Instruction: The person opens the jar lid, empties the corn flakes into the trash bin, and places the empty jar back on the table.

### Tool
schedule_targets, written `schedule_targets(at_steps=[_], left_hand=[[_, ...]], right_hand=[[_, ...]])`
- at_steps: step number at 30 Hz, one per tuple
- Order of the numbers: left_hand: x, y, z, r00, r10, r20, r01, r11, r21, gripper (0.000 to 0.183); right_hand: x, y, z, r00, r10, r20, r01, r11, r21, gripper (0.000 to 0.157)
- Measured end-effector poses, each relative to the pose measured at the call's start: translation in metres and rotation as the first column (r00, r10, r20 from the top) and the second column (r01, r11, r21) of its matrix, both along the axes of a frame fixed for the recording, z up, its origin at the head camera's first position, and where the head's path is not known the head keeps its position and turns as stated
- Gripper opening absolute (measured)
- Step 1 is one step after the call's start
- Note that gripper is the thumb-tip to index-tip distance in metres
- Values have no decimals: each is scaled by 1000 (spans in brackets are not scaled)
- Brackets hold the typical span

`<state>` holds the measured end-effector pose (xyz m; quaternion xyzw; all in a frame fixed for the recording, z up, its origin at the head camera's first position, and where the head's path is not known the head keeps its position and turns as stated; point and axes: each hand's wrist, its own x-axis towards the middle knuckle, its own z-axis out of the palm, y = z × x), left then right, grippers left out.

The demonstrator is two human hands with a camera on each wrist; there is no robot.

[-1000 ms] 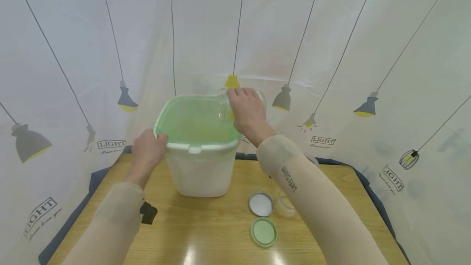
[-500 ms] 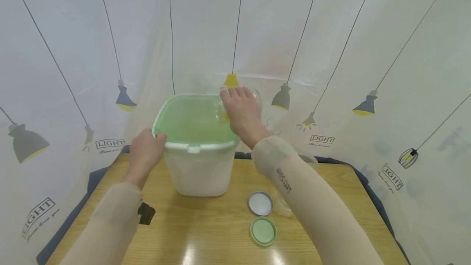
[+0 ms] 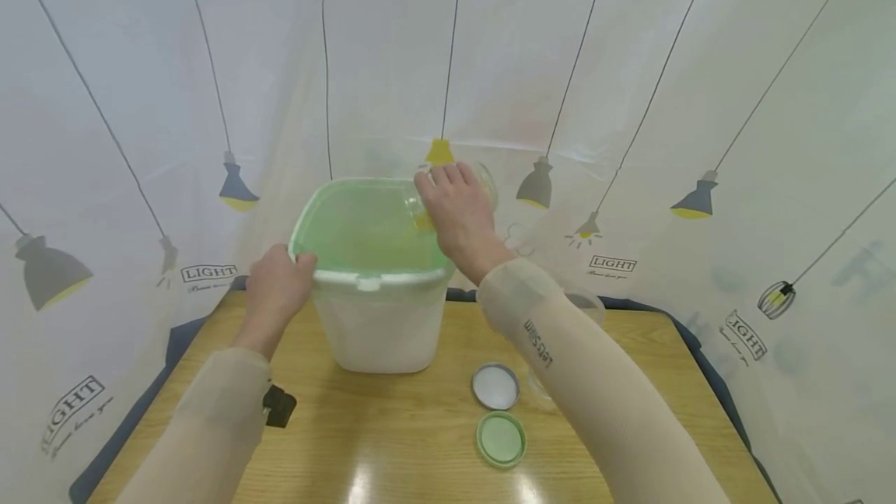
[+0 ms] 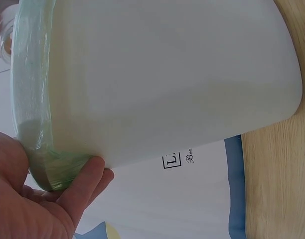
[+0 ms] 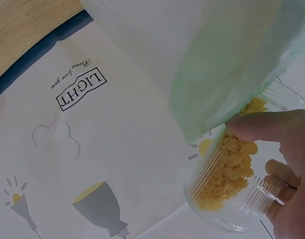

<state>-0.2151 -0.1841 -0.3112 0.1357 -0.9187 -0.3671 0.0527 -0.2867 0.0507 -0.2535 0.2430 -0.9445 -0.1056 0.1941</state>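
Note:
A white bin (image 3: 381,333) lined with a green plastic bag (image 3: 350,232) stands on the table. My left hand (image 3: 280,282) grips its left rim, thumb on one side and fingers on the other; in the left wrist view the fingertips (image 4: 95,167) press the bag against the outer wall. Over the bin's right rim, my right hand (image 3: 458,212) holds a clear ribbed jar (image 5: 212,199) tipped on its side, mouth toward the bag's opening. Yellow flakes (image 5: 232,164) lie along the jar's lower side, reaching its mouth.
A grey-rimmed lid (image 3: 495,386) and a green lid (image 3: 501,439) lie on the wooden table (image 3: 406,442) right of the bin. A clear round piece (image 3: 540,387) and a clear container (image 3: 588,306) are partly hidden by my right forearm. A lamp-patterned sheet hangs behind.
My right hand has shifted a little left with the jar, bringing its mouth farther over the bin. Yellow flakes show nearer the mouth. The left hand keeps its place on the rim.

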Motion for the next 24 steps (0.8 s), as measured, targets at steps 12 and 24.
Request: schedule_targets(at_steps=[12,24], left_hand=[[-1,0,0,1000,-3,17,2,1000,26,33],[-2,-1,-2,1000,-1,0,1,1000,2,28]], right_hand=[[-1,-1,-5,999,6,-37,-4,999,48,68],[-1,-3,-9,996,40,-84,-35,997,69,63]])
